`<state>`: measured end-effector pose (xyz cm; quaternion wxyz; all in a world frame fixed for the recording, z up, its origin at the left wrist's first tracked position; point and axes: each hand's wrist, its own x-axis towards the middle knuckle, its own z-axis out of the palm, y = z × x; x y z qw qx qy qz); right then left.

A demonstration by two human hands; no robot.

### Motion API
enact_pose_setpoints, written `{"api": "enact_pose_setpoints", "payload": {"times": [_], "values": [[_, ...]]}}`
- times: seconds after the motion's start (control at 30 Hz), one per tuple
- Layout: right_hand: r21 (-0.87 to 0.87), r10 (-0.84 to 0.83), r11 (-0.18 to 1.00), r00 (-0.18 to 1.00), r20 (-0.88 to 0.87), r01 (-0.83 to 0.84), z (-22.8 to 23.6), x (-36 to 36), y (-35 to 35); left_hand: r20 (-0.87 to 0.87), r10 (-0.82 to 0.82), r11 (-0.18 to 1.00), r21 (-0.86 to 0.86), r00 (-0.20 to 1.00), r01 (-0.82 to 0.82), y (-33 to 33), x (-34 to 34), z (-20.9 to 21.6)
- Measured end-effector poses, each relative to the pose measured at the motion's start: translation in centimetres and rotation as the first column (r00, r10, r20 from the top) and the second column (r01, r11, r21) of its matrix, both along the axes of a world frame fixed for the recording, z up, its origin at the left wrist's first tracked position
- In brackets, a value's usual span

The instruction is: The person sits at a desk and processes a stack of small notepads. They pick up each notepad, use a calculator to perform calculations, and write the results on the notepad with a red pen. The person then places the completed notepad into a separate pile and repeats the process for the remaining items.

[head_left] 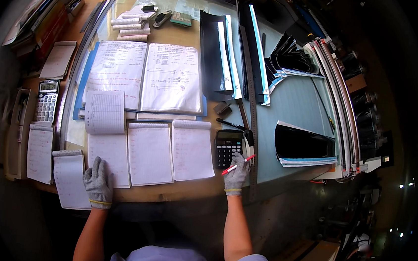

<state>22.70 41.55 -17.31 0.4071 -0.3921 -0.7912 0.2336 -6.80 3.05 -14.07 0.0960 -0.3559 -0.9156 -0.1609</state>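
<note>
My left hand (98, 182), in a grey knit glove, lies with its fingers stretched out on the lower edges of two notepads. Beneath its right side is a notepad with its top page flipped up (108, 154); a tilted notepad (71, 180) lies to its left. In my right hand (236, 175), gloved likewise, is a red and white pen (229, 170), held crosswise. That hand is over the lower right corner of a black calculator (223, 152), where the fingertips partly cover the keys. Two more written notepads (149, 155) (191, 151) lie between my hands.
An open binder (171, 80) of written sheets lies behind the notepads. Bundled pads (131, 27) and a stapler (162, 18) are farther back. Black film sheets (304, 143) and a long ruler (253, 97) lie on the right. A silver calculator (46, 104) sits at left.
</note>
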Motion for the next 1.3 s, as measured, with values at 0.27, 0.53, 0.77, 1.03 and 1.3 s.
{"api": "enact_pose_setpoints", "payload": {"times": [0.27, 0.53, 0.77, 1.03, 1.3], "values": [[0.079, 0.003, 0.997, 1.000, 0.016, -0.004, 1.7, -1.3, -1.9, 0.010, 0.004, 1.000, -0.010, 1.000, -0.004, 0.0, 0.0, 0.3], [-0.007, -0.056, 0.998, 0.993, -0.107, 0.056, 0.2, -0.2, -1.4, 0.018, 0.013, 1.000, -0.020, 1.000, -0.012, 0.2, 0.1, 0.3], [-0.010, -0.040, 0.999, 0.999, 0.012, 0.040, 0.2, -0.3, -1.2, 0.014, 0.001, 1.000, -0.006, 1.000, -0.001, 0.1, 0.0, 0.1], [0.101, -0.003, 0.995, 0.985, 0.170, -0.015, 1.2, -0.8, -1.8, 0.013, -0.001, 1.000, 0.000, 1.000, 0.001, 0.0, 0.0, 0.1], [0.071, -0.009, 0.997, 0.999, 0.034, 0.006, 1.0, 0.7, -2.2, 0.016, 0.009, 1.000, -0.008, 1.000, -0.009, 0.1, -0.1, 0.1]]}}
